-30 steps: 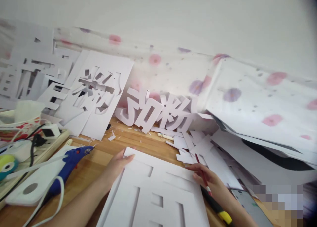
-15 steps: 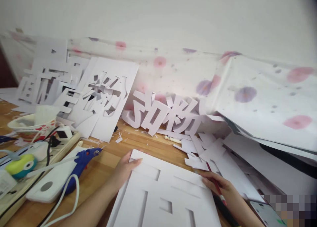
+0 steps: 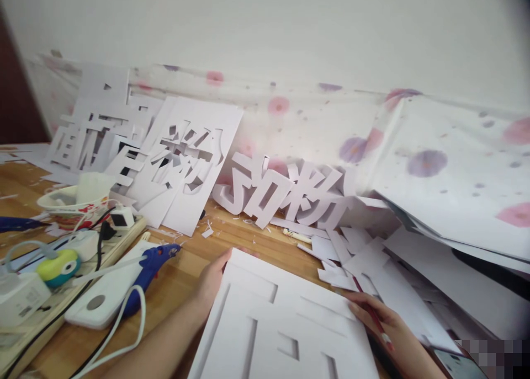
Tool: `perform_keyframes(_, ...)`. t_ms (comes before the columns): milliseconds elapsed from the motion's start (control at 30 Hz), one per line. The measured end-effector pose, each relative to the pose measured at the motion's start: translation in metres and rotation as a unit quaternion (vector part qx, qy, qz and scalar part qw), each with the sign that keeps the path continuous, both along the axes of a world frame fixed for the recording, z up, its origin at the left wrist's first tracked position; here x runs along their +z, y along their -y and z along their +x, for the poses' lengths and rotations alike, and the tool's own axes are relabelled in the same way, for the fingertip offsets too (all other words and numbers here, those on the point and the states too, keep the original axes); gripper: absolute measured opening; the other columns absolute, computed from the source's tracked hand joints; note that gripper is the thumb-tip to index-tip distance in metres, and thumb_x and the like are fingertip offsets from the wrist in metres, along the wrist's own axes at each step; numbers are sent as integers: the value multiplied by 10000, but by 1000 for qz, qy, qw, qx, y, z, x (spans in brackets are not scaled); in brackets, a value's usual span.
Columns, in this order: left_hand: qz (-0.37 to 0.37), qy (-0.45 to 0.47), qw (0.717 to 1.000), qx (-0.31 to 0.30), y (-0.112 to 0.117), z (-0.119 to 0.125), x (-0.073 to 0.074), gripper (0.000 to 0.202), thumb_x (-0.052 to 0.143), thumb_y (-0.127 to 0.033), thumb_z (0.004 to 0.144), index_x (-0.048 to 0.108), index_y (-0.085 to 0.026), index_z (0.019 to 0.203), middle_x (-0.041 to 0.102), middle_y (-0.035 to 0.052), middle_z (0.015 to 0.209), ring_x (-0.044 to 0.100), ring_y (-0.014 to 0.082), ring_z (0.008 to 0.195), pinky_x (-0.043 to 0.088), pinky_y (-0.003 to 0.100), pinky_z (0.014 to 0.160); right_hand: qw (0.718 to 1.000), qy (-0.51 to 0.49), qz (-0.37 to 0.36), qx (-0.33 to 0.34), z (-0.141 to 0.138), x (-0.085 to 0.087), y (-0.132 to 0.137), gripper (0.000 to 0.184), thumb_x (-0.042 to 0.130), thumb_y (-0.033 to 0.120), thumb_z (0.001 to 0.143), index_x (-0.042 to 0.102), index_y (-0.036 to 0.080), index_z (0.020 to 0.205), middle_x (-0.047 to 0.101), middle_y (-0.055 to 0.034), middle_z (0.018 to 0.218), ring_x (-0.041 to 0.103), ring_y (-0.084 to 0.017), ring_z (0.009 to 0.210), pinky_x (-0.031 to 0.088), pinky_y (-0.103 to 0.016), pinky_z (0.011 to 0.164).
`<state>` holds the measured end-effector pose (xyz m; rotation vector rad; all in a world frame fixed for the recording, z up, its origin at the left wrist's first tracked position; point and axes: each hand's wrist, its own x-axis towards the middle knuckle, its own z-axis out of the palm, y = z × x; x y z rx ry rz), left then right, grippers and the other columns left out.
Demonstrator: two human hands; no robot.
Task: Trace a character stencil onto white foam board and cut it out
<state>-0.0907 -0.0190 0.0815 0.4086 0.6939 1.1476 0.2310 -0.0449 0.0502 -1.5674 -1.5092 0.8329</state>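
While the fingers of the left hand grasp the white board at the desk's near side, those of the right hand hold a red pencil against its right edge, presumably steadying it. The glue gun lies leftward, apparently within reach.

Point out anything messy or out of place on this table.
Small white scraps litter the table by the leaning cut-out panel, and flat offcuts lie jumbled beyond the right hand, at odd angles; both look untidy. I see nothing spilled.
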Motion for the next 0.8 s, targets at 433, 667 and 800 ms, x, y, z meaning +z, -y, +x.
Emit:
perform_keyframes(433, -58, 44, 996, -60, -4, -4, -1, 344, 523, -395, 817, 569, -192, 1091, 702, 47, 876, 671, 212, 685, 502, 327, 692, 1000, 14, 12, -1, -4, 6, 3, 390, 591, 581, 662, 678, 236, 822, 672, -82, 1012, 599, -280, 969, 434, -354, 890)
perform_keyframes(667, -66, 43, 996, -51, -3, -7, -1, 321, 562, -351, 800, 570, -176, 1070, 699, 63, 887, 671, 216, 690, 504, 332, 692, 1000, -1, -3, 2, -6, 8, 4, 398, 596, 586, 657, 672, 238, 833, 678, -76, 983, 606, -286, 934, 473, -351, 819)
perform_keyframes(800, -64, 38, 996, -47, -6, -11, -4, 290, 599, -316, 770, 596, -155, 1012, 701, 69, 862, 671, 225, 671, 506, 341, 689, 1000, 5, 5, -2, -9, 10, 4, 409, 590, 600, 654, 675, 236, 820, 681, -77, 941, 598, -294, 943, 474, -350, 813)
